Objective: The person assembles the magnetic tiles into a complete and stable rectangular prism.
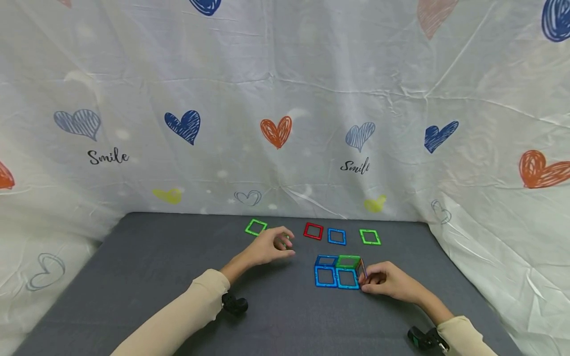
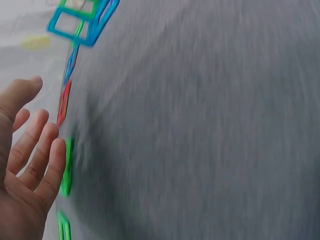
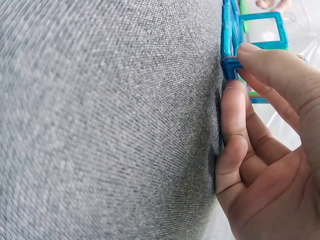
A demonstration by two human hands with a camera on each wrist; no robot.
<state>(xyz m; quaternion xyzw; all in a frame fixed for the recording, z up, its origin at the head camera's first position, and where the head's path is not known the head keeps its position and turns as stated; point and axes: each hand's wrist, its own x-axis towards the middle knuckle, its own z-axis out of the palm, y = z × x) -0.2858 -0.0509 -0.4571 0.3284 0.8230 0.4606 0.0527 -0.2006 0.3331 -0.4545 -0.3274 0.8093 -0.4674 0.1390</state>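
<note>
Magnetic square tiles form a low joined block; two blue tiles (image 1: 325,285) face front, with another blue one (image 1: 327,256) and a green one (image 1: 349,256) behind and above them. At the block's right end my right hand (image 1: 392,283) pinches an upright tile (image 1: 364,269) whose colour is hard to tell. In the right wrist view the thumb meets a blue tile corner (image 3: 231,63), fingers curled below. My left hand (image 1: 269,245) hovers left of the block with fingers loosely bent, holding nothing. Just beyond it lies a green tile (image 1: 256,227); another green tile (image 2: 67,167) is partly hidden behind its fingers.
Along the back of the grey table (image 1: 178,277) lie a red tile (image 1: 313,238), a blue tile (image 1: 337,243) and a green tile (image 1: 370,243), all flat and apart. A white cloth (image 1: 222,99) printed with hearts hangs behind the table.
</note>
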